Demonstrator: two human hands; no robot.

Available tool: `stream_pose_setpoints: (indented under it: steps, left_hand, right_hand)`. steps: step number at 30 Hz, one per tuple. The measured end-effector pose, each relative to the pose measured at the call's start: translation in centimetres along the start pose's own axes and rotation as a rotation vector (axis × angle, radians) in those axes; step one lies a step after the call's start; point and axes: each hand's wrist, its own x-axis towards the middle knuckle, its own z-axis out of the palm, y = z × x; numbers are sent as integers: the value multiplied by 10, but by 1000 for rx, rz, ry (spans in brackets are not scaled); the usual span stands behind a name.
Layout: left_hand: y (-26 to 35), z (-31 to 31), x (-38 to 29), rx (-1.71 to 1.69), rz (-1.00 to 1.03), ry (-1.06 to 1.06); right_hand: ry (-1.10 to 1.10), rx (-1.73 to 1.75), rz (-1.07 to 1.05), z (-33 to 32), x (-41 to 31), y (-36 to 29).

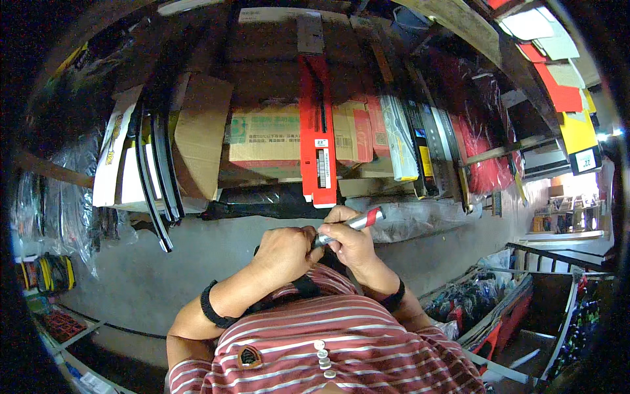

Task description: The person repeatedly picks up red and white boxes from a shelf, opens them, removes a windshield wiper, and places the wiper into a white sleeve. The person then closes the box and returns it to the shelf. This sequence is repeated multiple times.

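My right hand [352,241] holds a silver marker pen [362,220] with a red band near its raised upper right end. The other end of the pen goes into the curled fingers of my left hand [287,252]. What those fingers cover at the tip is hidden. Both hands are close together in front of my striped shirt [315,335]. Just beyond them, a long narrow red box [310,172] with a barcode label juts out from the shelf toward me.
Cardboard cartons [266,140] fill the shelf ahead. Long black strips [153,197], like wiper blades, stick out at left. Narrow boxes [399,143] and red plastic-wrapped goods [485,162] stand at right. A bin of bagged items [467,300] is low on the right, above the grey floor [197,261].
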Motion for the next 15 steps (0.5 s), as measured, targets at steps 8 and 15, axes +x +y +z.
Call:
stream_pose_setpoints:
  steps: [8,15]
  left_hand:
    - [-98,33,16,-830,-551,197]
    - [-77,72,101,-1356,-472,419]
  right_hand:
    - [374,129,-264,-76,64,-66]
    - [62,-326,-463,-85,166,20]
